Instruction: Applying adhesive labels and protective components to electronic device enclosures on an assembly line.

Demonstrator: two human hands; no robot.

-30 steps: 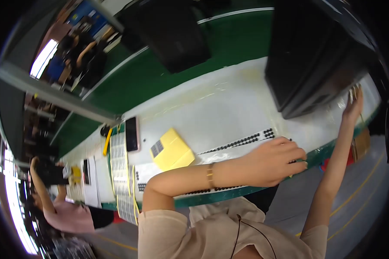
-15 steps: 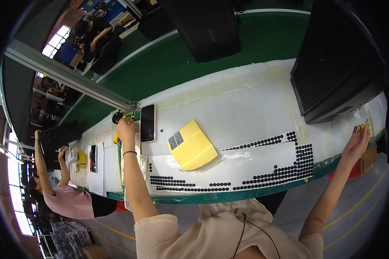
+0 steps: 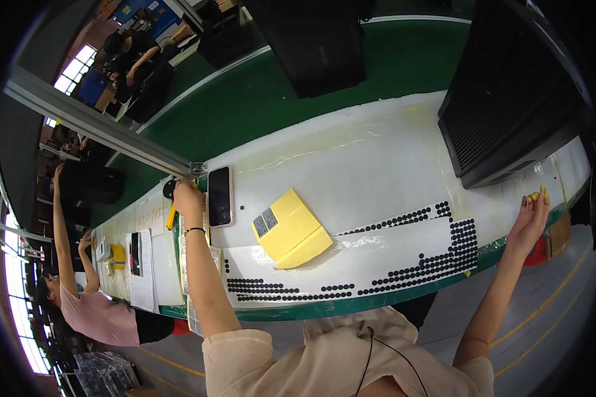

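Noting hands well apart, your right hand (image 3: 528,225) loosely open, your left hand's (image 3: 189,200) grip unclear, the label strip (image 3: 193,319) under your left forearm (image 3: 208,278) seems light, limp, best pinched by its edge.

There are two grey labels (image 3: 269,219), one yellow sheet (image 3: 299,234), one lone black dot (image 3: 242,208).

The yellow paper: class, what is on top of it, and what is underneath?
Two grey labels are on the yellow paper, toward its left. White surface shows around it; anything directly underneath is covered.
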